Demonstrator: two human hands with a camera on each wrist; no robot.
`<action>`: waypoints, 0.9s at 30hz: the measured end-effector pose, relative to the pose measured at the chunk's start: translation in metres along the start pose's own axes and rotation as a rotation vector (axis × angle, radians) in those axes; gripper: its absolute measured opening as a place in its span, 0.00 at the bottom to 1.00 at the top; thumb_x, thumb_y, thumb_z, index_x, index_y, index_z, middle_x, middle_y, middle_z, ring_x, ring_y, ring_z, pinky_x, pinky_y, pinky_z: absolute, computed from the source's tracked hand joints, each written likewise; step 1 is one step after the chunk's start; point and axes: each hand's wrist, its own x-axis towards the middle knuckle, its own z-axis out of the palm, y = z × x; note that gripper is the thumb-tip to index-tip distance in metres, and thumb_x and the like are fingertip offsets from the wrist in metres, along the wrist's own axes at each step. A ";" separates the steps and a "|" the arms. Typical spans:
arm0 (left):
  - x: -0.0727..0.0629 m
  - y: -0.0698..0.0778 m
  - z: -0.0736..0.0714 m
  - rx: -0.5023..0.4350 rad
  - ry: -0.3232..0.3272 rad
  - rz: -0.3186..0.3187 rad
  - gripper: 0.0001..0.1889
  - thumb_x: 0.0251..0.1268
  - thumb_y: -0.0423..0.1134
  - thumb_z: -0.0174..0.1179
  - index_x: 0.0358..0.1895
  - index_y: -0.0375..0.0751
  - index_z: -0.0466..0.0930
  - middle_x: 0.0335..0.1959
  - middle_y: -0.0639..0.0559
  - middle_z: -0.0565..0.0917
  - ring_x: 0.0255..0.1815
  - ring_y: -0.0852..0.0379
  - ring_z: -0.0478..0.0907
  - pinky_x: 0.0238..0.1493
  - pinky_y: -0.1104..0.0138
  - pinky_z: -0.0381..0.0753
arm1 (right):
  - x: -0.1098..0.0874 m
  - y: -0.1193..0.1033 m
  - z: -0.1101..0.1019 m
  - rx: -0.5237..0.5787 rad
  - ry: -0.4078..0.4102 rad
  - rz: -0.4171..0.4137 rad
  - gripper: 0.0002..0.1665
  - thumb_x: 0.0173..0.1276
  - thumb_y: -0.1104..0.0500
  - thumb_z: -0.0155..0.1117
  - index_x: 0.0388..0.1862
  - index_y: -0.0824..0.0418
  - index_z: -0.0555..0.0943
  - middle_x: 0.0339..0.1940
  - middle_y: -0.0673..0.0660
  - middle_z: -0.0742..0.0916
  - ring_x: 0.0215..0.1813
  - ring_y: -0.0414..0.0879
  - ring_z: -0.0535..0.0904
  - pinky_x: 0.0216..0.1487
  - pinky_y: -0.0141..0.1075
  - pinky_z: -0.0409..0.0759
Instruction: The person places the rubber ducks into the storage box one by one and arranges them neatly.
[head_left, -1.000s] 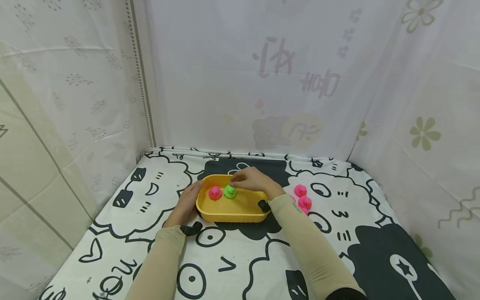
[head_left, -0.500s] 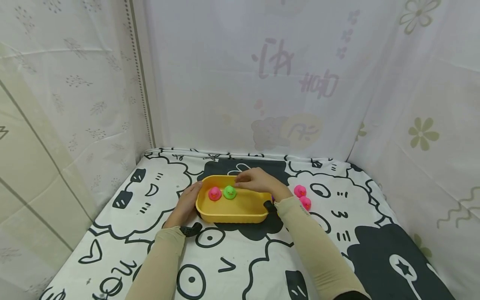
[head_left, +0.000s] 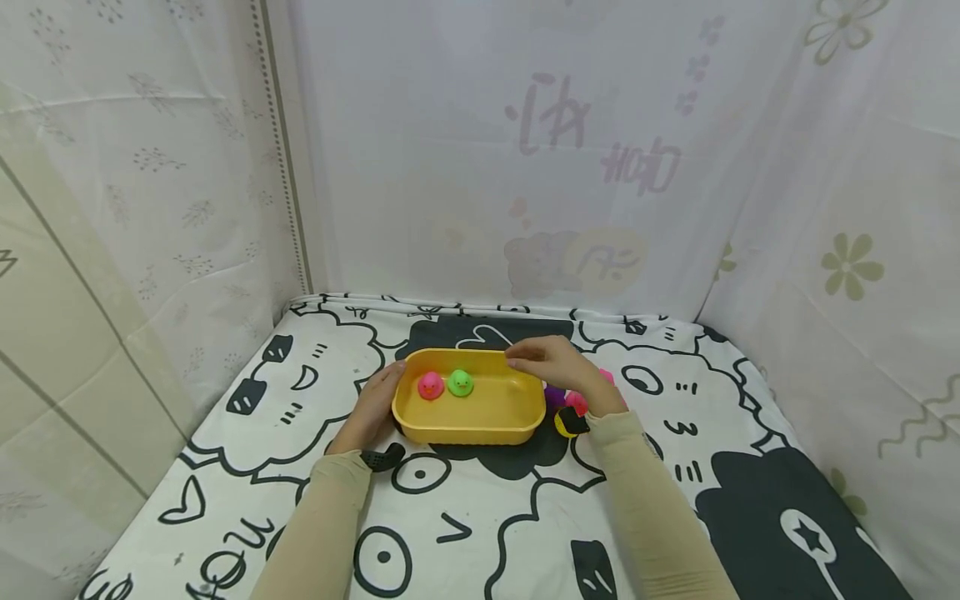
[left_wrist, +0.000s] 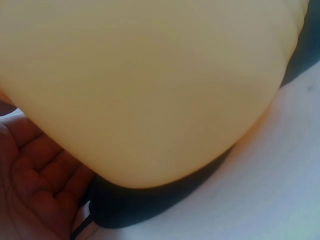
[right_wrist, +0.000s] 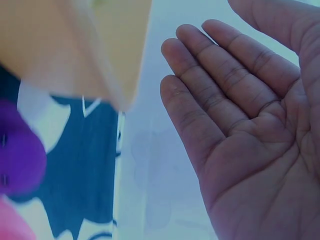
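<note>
The yellow tray (head_left: 495, 417) stands mid-table on the patterned cloth (head_left: 540, 533), a pink duck (head_left: 431, 386) and a green duck (head_left: 461, 383) side by side in its left half. The left hand (head_left: 373, 400) lies against the left end; whether it pinches the wall, I cannot tell. The right hand (head_left: 551, 361), straight-fingered and holding nothing, is at the far right corner. Good handling means steadying the tray and keeping the right wrist above the purple toy (head_left: 555, 396), pink toys (head_left: 576, 402) and yellow toy (head_left: 562, 422) crowding the right side.

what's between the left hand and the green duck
In the head view, the wall of the yellow tray and the pink duck lie between the left hand and the green duck.
</note>
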 end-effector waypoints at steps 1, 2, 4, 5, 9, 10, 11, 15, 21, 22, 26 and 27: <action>0.000 0.000 0.000 0.000 -0.001 -0.003 0.40 0.76 0.65 0.43 0.80 0.41 0.54 0.80 0.44 0.56 0.79 0.46 0.56 0.76 0.53 0.60 | -0.004 0.003 -0.003 0.009 0.012 0.007 0.24 0.71 0.40 0.64 0.59 0.49 0.84 0.54 0.44 0.87 0.59 0.47 0.81 0.61 0.47 0.81; 0.000 0.000 0.000 0.002 -0.002 -0.006 0.41 0.76 0.65 0.43 0.80 0.41 0.54 0.81 0.44 0.55 0.79 0.45 0.56 0.76 0.53 0.60 | -0.008 0.006 -0.006 0.016 0.026 0.011 0.23 0.71 0.40 0.64 0.59 0.48 0.84 0.54 0.45 0.87 0.60 0.47 0.81 0.61 0.47 0.81; 0.000 0.000 0.001 -0.001 0.000 -0.014 0.41 0.76 0.65 0.43 0.80 0.42 0.54 0.81 0.45 0.55 0.79 0.46 0.55 0.76 0.53 0.60 | -0.015 0.012 -0.013 0.030 0.048 0.015 0.22 0.72 0.41 0.64 0.60 0.48 0.83 0.55 0.46 0.86 0.61 0.50 0.81 0.61 0.49 0.81; 0.000 0.000 0.001 -0.001 0.002 -0.014 0.41 0.76 0.66 0.44 0.80 0.42 0.54 0.81 0.46 0.55 0.79 0.47 0.55 0.76 0.54 0.60 | -0.019 0.015 -0.016 0.035 0.059 0.017 0.22 0.72 0.42 0.64 0.60 0.48 0.83 0.56 0.47 0.86 0.62 0.51 0.81 0.61 0.50 0.81; 0.000 0.000 0.000 0.010 0.006 -0.007 0.41 0.75 0.66 0.44 0.80 0.42 0.53 0.81 0.47 0.54 0.80 0.47 0.52 0.77 0.54 0.57 | -0.032 0.029 -0.025 0.058 0.096 0.043 0.23 0.72 0.42 0.64 0.61 0.50 0.82 0.57 0.50 0.86 0.62 0.53 0.80 0.61 0.51 0.81; 0.000 0.000 0.000 0.012 0.009 -0.007 0.41 0.75 0.67 0.44 0.80 0.42 0.54 0.81 0.47 0.55 0.80 0.48 0.52 0.78 0.54 0.56 | -0.035 0.032 -0.026 0.063 0.106 0.055 0.23 0.72 0.41 0.64 0.61 0.50 0.82 0.57 0.50 0.86 0.62 0.53 0.80 0.61 0.50 0.81; 0.000 0.000 0.000 0.013 0.007 -0.006 0.42 0.75 0.67 0.44 0.80 0.42 0.54 0.81 0.47 0.55 0.80 0.48 0.52 0.78 0.54 0.56 | -0.038 0.035 -0.028 0.070 0.115 0.064 0.24 0.72 0.41 0.64 0.61 0.50 0.82 0.57 0.51 0.86 0.62 0.53 0.80 0.61 0.50 0.81; -0.001 0.001 -0.001 0.003 0.006 -0.016 0.42 0.74 0.68 0.44 0.80 0.44 0.55 0.81 0.48 0.56 0.80 0.49 0.54 0.77 0.54 0.58 | -0.046 0.046 -0.033 0.093 0.150 0.126 0.23 0.71 0.41 0.65 0.60 0.49 0.83 0.57 0.51 0.86 0.61 0.52 0.81 0.61 0.50 0.81; -0.002 0.001 -0.001 0.037 0.021 -0.020 0.42 0.74 0.68 0.43 0.80 0.43 0.55 0.80 0.47 0.56 0.80 0.48 0.54 0.77 0.53 0.57 | -0.055 0.066 -0.042 0.078 0.176 0.213 0.27 0.69 0.37 0.65 0.61 0.47 0.82 0.58 0.51 0.85 0.63 0.53 0.79 0.60 0.51 0.81; -0.002 0.001 -0.001 0.040 0.024 -0.021 0.42 0.74 0.69 0.43 0.80 0.43 0.55 0.80 0.47 0.57 0.80 0.48 0.54 0.77 0.53 0.57 | -0.057 0.070 -0.044 0.075 0.181 0.218 0.27 0.69 0.37 0.65 0.62 0.47 0.82 0.58 0.51 0.85 0.62 0.54 0.79 0.60 0.52 0.81; -0.001 0.001 -0.001 0.033 0.015 -0.022 0.42 0.74 0.68 0.43 0.80 0.43 0.54 0.80 0.46 0.56 0.79 0.47 0.54 0.77 0.53 0.58 | -0.065 0.085 -0.051 0.065 0.214 0.247 0.28 0.69 0.38 0.65 0.62 0.49 0.82 0.58 0.54 0.85 0.62 0.55 0.79 0.61 0.55 0.79; -0.001 0.000 -0.001 0.033 0.012 -0.023 0.42 0.74 0.68 0.43 0.80 0.43 0.54 0.80 0.46 0.56 0.79 0.47 0.55 0.77 0.53 0.58 | -0.067 0.088 -0.053 0.062 0.220 0.256 0.28 0.69 0.38 0.65 0.62 0.50 0.81 0.59 0.55 0.85 0.62 0.56 0.79 0.62 0.57 0.78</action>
